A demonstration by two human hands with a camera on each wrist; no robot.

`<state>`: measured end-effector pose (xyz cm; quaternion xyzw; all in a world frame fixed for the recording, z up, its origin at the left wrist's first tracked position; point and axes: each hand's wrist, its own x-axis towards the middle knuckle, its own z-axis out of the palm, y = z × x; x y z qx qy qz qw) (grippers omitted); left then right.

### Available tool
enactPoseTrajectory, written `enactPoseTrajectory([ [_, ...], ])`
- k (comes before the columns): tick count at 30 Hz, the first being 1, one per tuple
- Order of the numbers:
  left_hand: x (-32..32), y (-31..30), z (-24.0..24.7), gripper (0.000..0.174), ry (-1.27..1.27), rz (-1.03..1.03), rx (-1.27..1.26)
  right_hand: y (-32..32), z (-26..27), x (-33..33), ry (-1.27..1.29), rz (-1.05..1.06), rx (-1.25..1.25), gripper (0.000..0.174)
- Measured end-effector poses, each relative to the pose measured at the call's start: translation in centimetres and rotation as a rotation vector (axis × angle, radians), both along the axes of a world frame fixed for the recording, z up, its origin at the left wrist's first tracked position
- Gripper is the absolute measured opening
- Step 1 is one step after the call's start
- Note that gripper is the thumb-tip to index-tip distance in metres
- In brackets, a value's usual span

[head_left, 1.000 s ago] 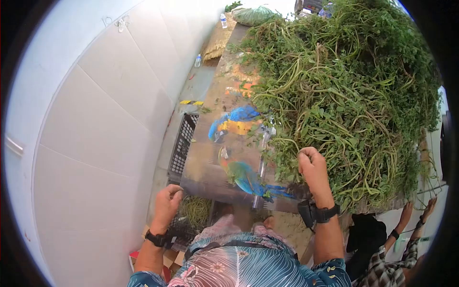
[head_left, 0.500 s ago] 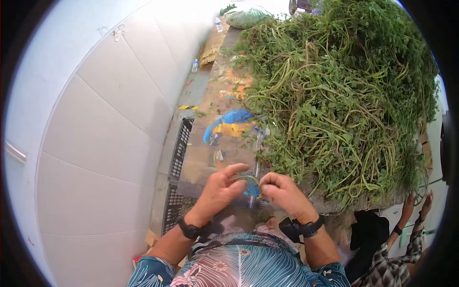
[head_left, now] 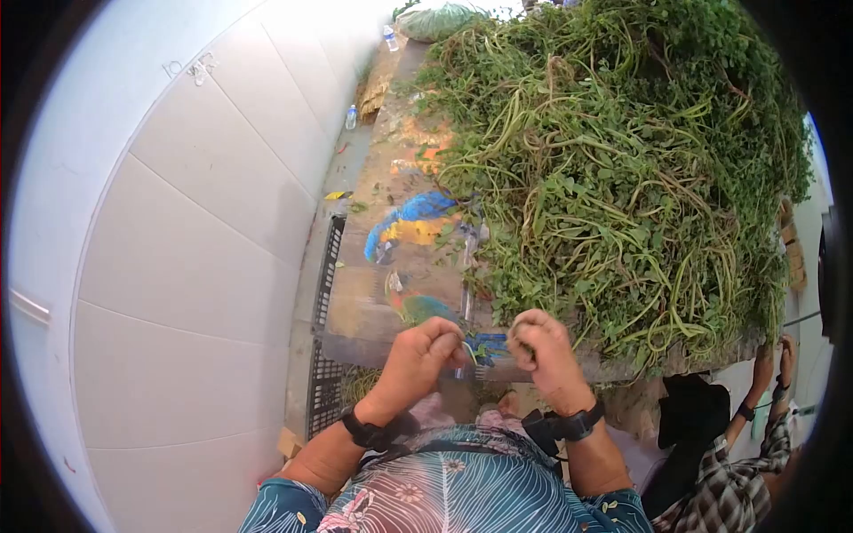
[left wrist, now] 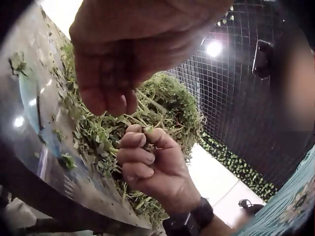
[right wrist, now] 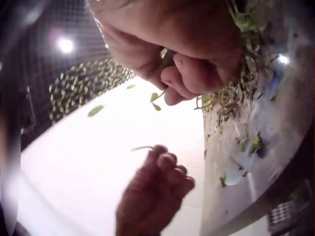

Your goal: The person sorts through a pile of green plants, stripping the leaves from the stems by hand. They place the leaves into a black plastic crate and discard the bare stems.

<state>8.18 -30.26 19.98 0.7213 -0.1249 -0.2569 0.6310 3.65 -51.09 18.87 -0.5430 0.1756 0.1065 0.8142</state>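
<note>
Over the table's near edge, my left hand (head_left: 418, 360) pinches a short thin stem piece (right wrist: 142, 148) between thumb and forefinger; its pale end sticks out. To its right, a small gap away, my right hand (head_left: 548, 357) has its fingers curled round a green leafy stem. Small leaves (right wrist: 155, 101) of that stem poke out under the fingers in the right wrist view, and the rest is hidden in the fist. Beyond the right hand lies a big tangled heap of leafy green stems (head_left: 622, 204).
The table top (head_left: 355, 311) has blue and orange bird pictures and scattered leaf bits. A black plastic crate (head_left: 324, 391) stands below its left edge, beside a white wall (head_left: 195, 266). A green bag (head_left: 435, 19) lies at the far end. Another person's hands (head_left: 775, 355) are at right.
My hands came together from wide apart, met over the near table edge with a stem between them, and now are slightly parted. The view has shifted a little.
</note>
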Motion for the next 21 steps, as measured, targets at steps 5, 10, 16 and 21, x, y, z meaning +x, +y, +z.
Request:
enactPoseTrajectory([
  [5, 0.1, 0.1, -0.8, 0.023, 0.369, 0.062, -0.339, -1.4, -0.1, -0.1, 0.000, -0.099, 0.347, 0.015],
  [10, 0.8, 0.0, -0.7, 0.030, 0.603, 0.098, -0.494, -1.4, -0.7, 0.0, 0.000, -0.092, 0.413, 0.015],
  [16, 1.4, 0.5, -1.3, 0.032, 0.717, 0.102, -0.611, -0.6, -0.1, 0.5, 0.059, -0.101, 0.418, 0.012],
  [21, 1.3, 1.3, -1.9, 0.025, 0.575, 0.013, -0.500, -0.1, -0.9, 1.4, 0.039, -0.049, 0.293, 0.017],
])
